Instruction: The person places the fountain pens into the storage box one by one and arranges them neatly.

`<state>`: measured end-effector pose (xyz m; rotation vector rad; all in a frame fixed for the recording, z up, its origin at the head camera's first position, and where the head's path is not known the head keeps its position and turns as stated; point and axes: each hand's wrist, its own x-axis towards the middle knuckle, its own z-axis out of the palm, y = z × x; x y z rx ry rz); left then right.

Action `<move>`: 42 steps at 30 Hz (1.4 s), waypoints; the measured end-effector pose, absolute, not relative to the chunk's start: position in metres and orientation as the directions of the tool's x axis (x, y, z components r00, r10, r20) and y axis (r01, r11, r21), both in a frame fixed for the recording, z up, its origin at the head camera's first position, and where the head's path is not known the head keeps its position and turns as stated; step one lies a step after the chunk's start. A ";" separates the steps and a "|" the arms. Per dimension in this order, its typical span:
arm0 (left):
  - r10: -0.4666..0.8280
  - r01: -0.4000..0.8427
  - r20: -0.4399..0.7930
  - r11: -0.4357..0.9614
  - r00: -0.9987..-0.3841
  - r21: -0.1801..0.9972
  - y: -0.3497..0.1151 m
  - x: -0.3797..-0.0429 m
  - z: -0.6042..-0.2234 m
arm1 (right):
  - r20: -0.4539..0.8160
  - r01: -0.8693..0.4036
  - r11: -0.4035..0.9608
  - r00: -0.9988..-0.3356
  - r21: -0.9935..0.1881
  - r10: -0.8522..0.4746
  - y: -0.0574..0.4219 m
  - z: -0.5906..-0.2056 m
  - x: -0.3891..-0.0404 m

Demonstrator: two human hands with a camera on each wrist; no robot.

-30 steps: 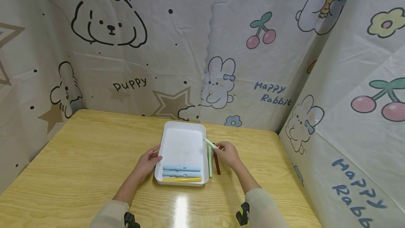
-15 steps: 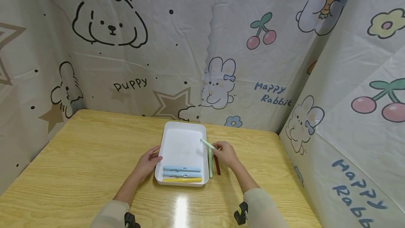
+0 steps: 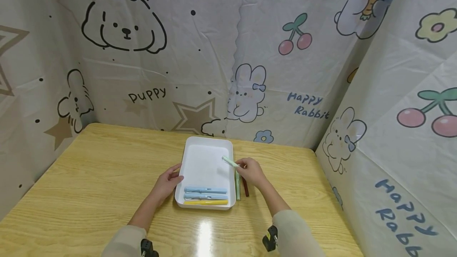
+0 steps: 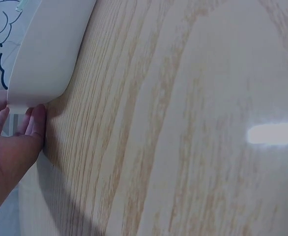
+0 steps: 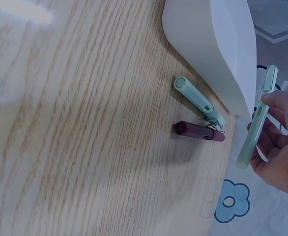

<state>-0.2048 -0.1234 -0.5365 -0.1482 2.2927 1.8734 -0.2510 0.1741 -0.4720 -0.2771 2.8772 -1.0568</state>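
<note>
A white tray (image 3: 207, 158) stands on the table, with two light-blue pens (image 3: 205, 193) and a yellow pen (image 3: 205, 202) lying side by side at its near end. My left hand (image 3: 168, 182) grips the tray's left side, thumb at the rim and fingers against the outside in the left wrist view. Between thumb and fingers, my right hand (image 3: 252, 171) pinches a light-green pen (image 5: 256, 125), raised over the tray's right rim with its clip end pointing inward. Beside the tray's right wall lie a second light-green pen (image 5: 198, 100) and a dark-red pen (image 5: 198, 131).
The wooden table (image 3: 107, 177) spreads out on both sides of the tray. A patterned cloth (image 3: 200, 50) hangs behind the table's far edge and along its sides. Light glares off the tabletop (image 3: 204, 233) in front of the tray.
My right hand has shifted slightly left, carrying the light-green pen from the tray's right rim farther over its inside. The left hand and the tray have stayed put.
</note>
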 end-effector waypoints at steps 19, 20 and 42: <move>0.031 -0.195 -0.205 0.205 -0.978 0.959 -0.123 -0.205 -0.533 | -0.012 -0.184 0.762 -0.970 -0.621 -0.243 0.165 -0.472 -0.253; 0.032 -0.193 -0.204 0.206 -0.978 0.959 -0.123 -0.204 -0.533 | -0.016 -0.184 0.764 -0.969 -0.618 -0.246 0.165 -0.473 -0.253; 0.035 -0.196 -0.206 0.198 -0.978 0.960 -0.124 -0.205 -0.534 | -0.064 -0.189 0.751 -0.954 -0.632 -0.294 0.148 -0.469 -0.254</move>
